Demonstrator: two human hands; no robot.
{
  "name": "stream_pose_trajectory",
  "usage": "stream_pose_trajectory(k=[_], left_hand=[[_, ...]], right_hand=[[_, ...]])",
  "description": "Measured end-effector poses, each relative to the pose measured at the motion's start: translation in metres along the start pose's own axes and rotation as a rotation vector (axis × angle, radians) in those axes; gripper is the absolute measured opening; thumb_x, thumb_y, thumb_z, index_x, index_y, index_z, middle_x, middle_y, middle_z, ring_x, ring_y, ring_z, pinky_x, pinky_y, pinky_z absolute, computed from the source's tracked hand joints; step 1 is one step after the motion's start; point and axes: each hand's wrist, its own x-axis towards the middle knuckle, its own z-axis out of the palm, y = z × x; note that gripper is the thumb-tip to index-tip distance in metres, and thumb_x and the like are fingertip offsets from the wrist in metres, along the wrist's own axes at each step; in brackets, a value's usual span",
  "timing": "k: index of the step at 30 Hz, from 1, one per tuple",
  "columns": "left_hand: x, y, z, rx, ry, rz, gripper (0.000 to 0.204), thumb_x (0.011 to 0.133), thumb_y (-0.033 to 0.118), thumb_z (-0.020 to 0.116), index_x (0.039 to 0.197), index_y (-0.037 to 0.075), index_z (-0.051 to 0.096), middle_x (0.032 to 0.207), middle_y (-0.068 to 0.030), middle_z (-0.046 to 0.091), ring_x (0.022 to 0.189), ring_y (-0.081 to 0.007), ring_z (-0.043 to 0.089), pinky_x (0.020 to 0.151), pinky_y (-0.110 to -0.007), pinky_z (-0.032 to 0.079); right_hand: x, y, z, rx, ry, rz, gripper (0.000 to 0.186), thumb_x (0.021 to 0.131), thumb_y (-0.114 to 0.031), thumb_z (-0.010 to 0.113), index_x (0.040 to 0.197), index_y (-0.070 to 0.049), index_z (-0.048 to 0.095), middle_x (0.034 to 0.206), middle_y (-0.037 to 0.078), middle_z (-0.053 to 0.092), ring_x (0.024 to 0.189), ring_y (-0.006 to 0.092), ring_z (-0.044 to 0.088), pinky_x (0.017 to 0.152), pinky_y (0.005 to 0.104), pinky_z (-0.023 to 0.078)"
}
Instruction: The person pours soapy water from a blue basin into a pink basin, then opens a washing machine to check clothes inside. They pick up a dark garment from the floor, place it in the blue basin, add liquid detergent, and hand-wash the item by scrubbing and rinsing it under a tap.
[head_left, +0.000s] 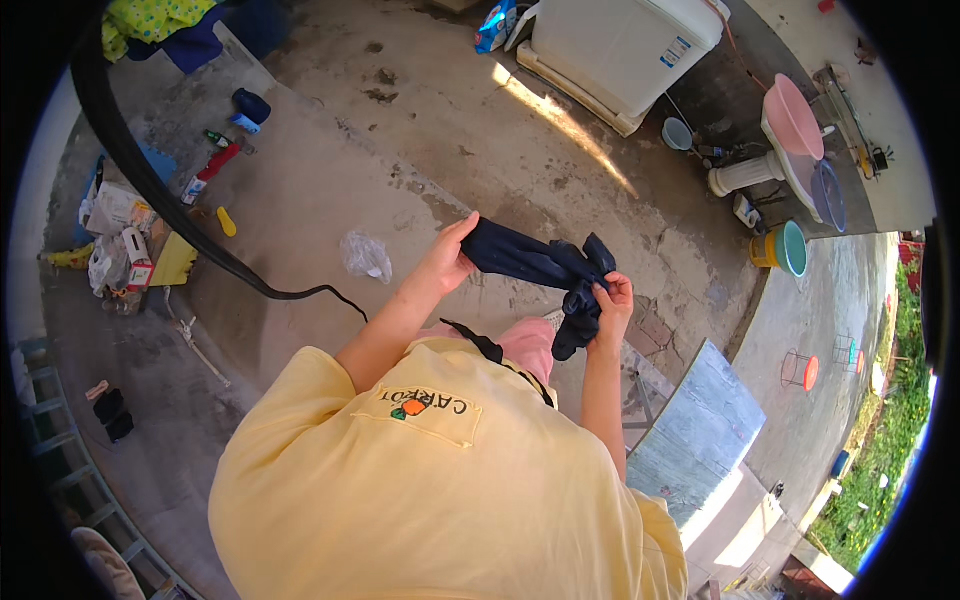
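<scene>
Stretched between my hands in front of my waist is a dark navy cloth (520,255), long and narrow like a sock or a sleeve; its exact kind cannot be told. My left hand (452,258) is closed on its flat, smooth left end. At the other side my right hand (612,305) pinches the cloth where it is bunched and twisted. From that hand one loose part sticks up and a crumpled part hangs down. Below the cloth show my pink trousers (527,345) and a dark strap (475,340).
A grey-blue board table (695,430) stands close on my right. Ahead is a white washing machine (625,50); a pink basin (793,115) and a teal bucket (793,250) are at the right. A clear plastic bag (366,256) lies left, beside a hanging black strap (190,215).
</scene>
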Motion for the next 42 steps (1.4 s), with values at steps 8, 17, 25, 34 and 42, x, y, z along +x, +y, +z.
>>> stream_pose_trajectory(k=[8,17,25,34,42], left_hand=[[0.112,-0.048,0.137,-0.044,-0.038,-0.063,0.03,0.088,0.035,0.055,0.094,0.006,0.058,0.095,-0.0103,0.064,0.091,-0.0237,0.062,0.082,-0.04,0.048],[0.248,-0.132,0.327,0.407,-0.032,0.025,0.025,0.083,0.033,0.065,0.092,0.011,0.055,0.088,-0.0021,0.06,0.079,-0.0129,0.057,0.069,-0.029,0.045],[0.343,-0.242,0.438,0.397,-0.379,-0.519,0.035,0.085,0.034,0.062,0.109,0.008,0.058,0.098,-0.0033,0.06,0.087,-0.0104,0.057,0.072,-0.028,0.048],[0.517,-0.292,0.526,0.554,-0.462,-0.145,0.01,0.084,0.016,0.063,0.087,0.007,0.06,0.08,-0.0002,0.062,0.072,-0.009,0.059,0.066,-0.024,0.049],[0.653,-0.316,0.593,0.508,-0.431,-0.136,0.011,0.085,0.014,0.062,0.093,0.006,0.061,0.087,-0.0016,0.063,0.077,-0.0096,0.06,0.069,-0.024,0.049]], right_hand=[[0.083,-0.087,-0.084,0.103,-0.245,-0.1,0.063,0.076,0.004,0.059,0.133,-0.008,0.033,0.13,0.008,0.043,0.09,0.0122,0.052,0.079,0.0216,0.043],[0.19,-0.181,-0.31,0.437,0.118,-0.163,0.03,0.086,-0.016,0.057,0.115,-0.011,0.05,0.097,0.006,0.06,0.072,0.0143,0.058,0.058,0.0236,0.048],[0.264,-0.243,-0.323,0.504,0.096,-0.133,0.052,0.081,-0.013,0.059,0.129,-0.009,0.041,0.103,0.009,0.058,0.077,0.0169,0.059,0.064,0.027,0.05],[0.427,-0.223,-0.475,0.272,0.502,-0.265,0.012,0.086,-0.015,0.061,0.081,-0.011,0.051,0.069,-0.001,0.055,0.052,0.0079,0.051,0.048,0.0205,0.043],[0.563,-0.257,-0.558,0.524,0.419,-0.364,0.01,0.09,-0.014,0.053,0.082,-0.01,0.049,0.065,-0.001,0.046,0.053,0.0097,0.046,0.046,0.0225,0.039]])
